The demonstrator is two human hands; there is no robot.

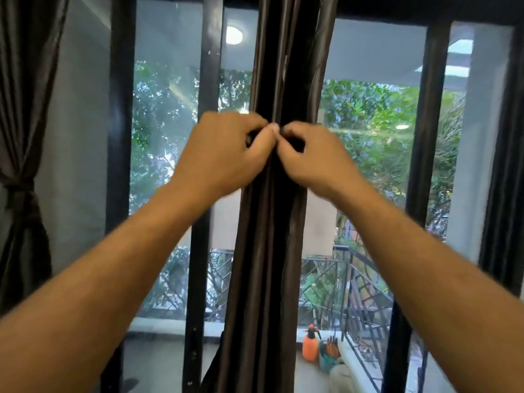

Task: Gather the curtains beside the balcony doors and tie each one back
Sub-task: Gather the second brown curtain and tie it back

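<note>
At the middle of the balcony doors [368, 137], in front of the dark central post, hangs the gathered centre curtain [266, 251], a narrow bundle of dark brown, slightly glossy fabric with long vertical folds. Its long axis runs straight up and down, from above the top of the view to below the bottom. Both hands meet on the front of that bundle at about its mid-height. The left hand [226, 148] comes in from the left of the curtain, the right hand [312, 154] from the right, and their fingertips touch or nearly touch right over the centre fold. Each grip is pressed together, pinching something small and dark against the fabric; it is probably the two ends of a tie-back, though blur and shadow keep me from being sure. Neither hand is nearer than the other: the work lies directly between them. Judged from this, the knot or fastening is being closed here. Far left of the centre curtain, another curtain [22, 165] is already cinched with a tie [19, 188].
</note>
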